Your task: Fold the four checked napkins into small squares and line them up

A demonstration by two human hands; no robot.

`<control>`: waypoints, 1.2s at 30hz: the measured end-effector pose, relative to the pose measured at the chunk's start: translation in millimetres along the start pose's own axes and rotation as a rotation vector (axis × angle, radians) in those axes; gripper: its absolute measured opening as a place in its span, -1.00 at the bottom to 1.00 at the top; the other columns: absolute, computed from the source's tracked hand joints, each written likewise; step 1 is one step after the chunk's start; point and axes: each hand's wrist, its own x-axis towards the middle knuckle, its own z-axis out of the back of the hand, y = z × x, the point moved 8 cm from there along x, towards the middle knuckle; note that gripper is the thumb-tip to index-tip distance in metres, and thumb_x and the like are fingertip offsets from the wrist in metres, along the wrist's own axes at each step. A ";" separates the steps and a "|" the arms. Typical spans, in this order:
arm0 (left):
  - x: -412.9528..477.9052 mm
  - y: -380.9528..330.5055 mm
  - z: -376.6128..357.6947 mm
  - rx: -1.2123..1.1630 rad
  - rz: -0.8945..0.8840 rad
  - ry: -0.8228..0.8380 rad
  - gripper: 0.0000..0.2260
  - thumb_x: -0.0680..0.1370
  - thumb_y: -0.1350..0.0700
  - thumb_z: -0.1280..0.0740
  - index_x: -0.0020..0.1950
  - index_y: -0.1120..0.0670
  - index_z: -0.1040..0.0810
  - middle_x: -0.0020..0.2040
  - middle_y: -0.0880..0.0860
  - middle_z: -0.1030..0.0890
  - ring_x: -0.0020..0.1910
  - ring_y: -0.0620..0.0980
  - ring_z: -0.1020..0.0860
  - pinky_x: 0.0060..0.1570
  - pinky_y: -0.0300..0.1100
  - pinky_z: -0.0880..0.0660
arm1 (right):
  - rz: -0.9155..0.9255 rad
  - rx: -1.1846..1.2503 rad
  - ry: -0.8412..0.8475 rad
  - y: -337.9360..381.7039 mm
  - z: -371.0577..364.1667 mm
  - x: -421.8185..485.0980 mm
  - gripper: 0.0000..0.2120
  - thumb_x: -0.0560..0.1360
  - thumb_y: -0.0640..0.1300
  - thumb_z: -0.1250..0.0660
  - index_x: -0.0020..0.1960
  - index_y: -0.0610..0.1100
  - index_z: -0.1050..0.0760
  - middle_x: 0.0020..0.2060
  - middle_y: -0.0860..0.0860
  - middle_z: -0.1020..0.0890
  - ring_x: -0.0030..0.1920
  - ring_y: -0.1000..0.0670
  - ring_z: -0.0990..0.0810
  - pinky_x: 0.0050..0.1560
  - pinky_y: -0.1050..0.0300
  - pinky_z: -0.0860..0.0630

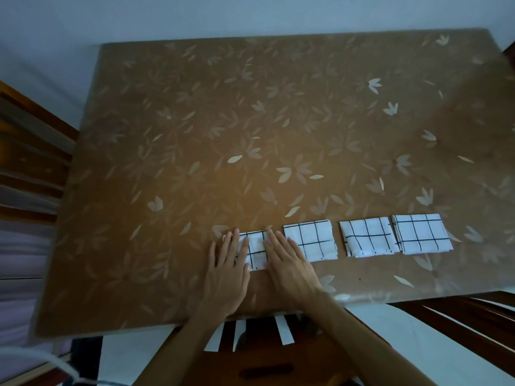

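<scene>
Four white napkins with black check lines lie folded into small squares in a row near the table's front edge. The leftmost napkin (257, 250) is partly covered by both hands. My left hand (227, 270) lies flat on its left side, fingers apart. My right hand (288, 267) lies flat on its right side, fingers stretched forward. To the right lie the second napkin (309, 240), the third napkin (367, 236) and the fourth napkin (422, 233), each flat and apart from its neighbour by a narrow gap.
The table (250, 135) has a brown cloth with a pale leaf pattern. Wooden chairs stand at the left (30, 162), at the front right (468, 316) and below me (264, 358). A pale wall runs behind the table.
</scene>
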 end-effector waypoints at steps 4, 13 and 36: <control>4.0 -13.5 -1.3 0.015 -0.057 0.033 -0.41 0.61 -0.21 -0.05 0.62 -0.06 -0.05 0.64 0.09 0.03 0.61 0.13 0.04 0.50 0.28 -0.04 | -0.110 0.033 -0.039 -50.6 30.9 -2.7 -0.50 0.63 -0.05 -0.08 0.55 -0.09 -0.19 0.58 -0.15 -0.13 0.57 -0.19 -0.10 0.54 -0.17 -0.13; 14.4 -21.5 -2.7 0.082 -0.093 0.049 -0.43 0.63 -0.28 -0.02 0.59 -0.07 -0.17 0.62 0.09 -0.10 0.58 0.18 -0.11 0.45 0.34 -0.12 | -0.245 -0.003 0.158 -79.9 3.2 -14.2 -0.41 0.67 0.05 -0.10 0.61 -0.05 0.04 0.60 -0.13 0.18 0.59 -0.19 0.20 0.55 -0.18 0.03; 66.1 -179.9 5.4 0.022 -0.271 0.060 -0.54 0.66 0.03 -0.15 0.56 0.01 -0.23 0.62 0.13 -0.05 0.60 0.18 -0.01 0.51 0.26 -0.09 | -0.525 0.100 0.017 -191.5 29.7 -70.9 -0.42 0.66 -0.10 -0.10 0.61 -0.03 0.05 0.60 -0.14 0.13 0.60 -0.18 0.14 0.54 -0.11 -0.01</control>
